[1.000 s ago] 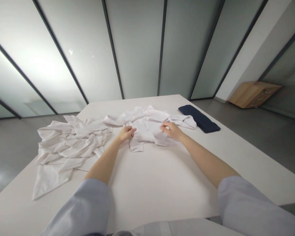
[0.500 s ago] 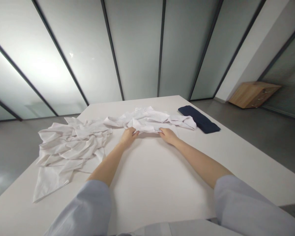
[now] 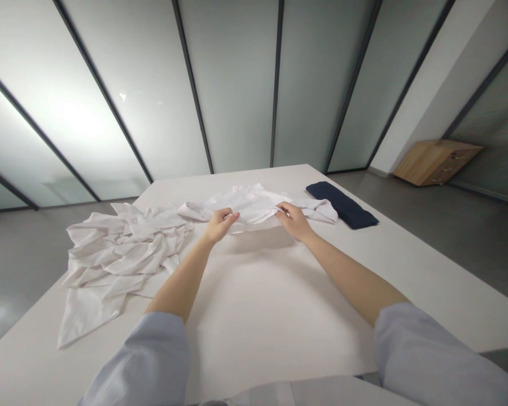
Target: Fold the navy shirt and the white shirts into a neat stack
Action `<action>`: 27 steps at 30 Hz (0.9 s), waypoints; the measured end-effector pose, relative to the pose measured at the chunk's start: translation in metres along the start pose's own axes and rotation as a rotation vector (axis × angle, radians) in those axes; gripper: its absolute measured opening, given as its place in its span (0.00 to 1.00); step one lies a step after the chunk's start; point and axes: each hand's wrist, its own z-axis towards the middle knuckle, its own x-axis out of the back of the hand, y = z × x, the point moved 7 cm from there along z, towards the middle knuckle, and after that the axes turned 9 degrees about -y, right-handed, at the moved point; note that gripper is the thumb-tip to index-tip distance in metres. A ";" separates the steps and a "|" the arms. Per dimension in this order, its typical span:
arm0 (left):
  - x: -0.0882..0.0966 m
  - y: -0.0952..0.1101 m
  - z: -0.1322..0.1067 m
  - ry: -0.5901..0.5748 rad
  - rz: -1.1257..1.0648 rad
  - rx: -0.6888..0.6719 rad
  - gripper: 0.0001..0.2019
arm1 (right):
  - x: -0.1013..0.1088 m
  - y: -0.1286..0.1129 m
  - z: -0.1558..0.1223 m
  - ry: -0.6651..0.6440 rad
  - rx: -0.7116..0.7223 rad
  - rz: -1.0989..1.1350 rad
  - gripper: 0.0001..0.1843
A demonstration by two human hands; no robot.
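1. Two pale blue-grey sleeves (image 3: 152, 361) of soft cloth fill the bottom edge, ending at bare forearms that reach out over a smooth, matte white surface (image 3: 258, 316).
2. The left hand (image 3: 219, 224) pinches the near edge of a white garment (image 3: 254, 206), with thin fabric gathered between its closed fingers and thumb.
3. The right hand (image 3: 294, 220), a little apart from the left, grips the same edge with its fingers curled shut over the cloth.
4. Between the two hands the edge is raised off the surface and throws a soft grey shadow beneath. The rest of the garment lies crumpled at the middle of the surface, just beyond the hands.
5. To the left, a larger heap of white cloth (image 3: 122, 248) spreads in sharp creases and ridges. One flat, pointed corner trails toward the near edge.
6. To the right, a navy cloth (image 3: 342, 204) lies folded into a neat, long rectangle, just beside the garment's far end.
7. Behind the surface rise tall frosted glass panels (image 3: 232, 84) in slim dark frames. A low wooden cabinet (image 3: 438, 160) stands on the grey floor at far right.
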 end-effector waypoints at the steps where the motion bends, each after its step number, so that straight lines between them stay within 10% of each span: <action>1: 0.000 0.002 0.000 0.000 0.033 -0.007 0.22 | -0.001 0.000 0.000 0.010 -0.004 -0.005 0.12; 10: -0.033 -0.008 0.001 -0.291 -0.145 0.053 0.20 | -0.051 -0.007 -0.010 -0.252 0.214 -0.243 0.28; 14: -0.035 -0.012 0.002 -0.063 0.094 0.017 0.11 | -0.074 0.005 -0.015 -0.354 0.091 -0.323 0.14; 18: -0.033 -0.023 -0.004 0.154 0.378 0.122 0.15 | -0.069 0.028 -0.010 -0.196 -0.044 -0.217 0.13; 27: -0.064 -0.037 -0.016 -0.260 0.485 0.040 0.22 | -0.033 0.085 -0.008 0.261 -0.308 0.293 0.15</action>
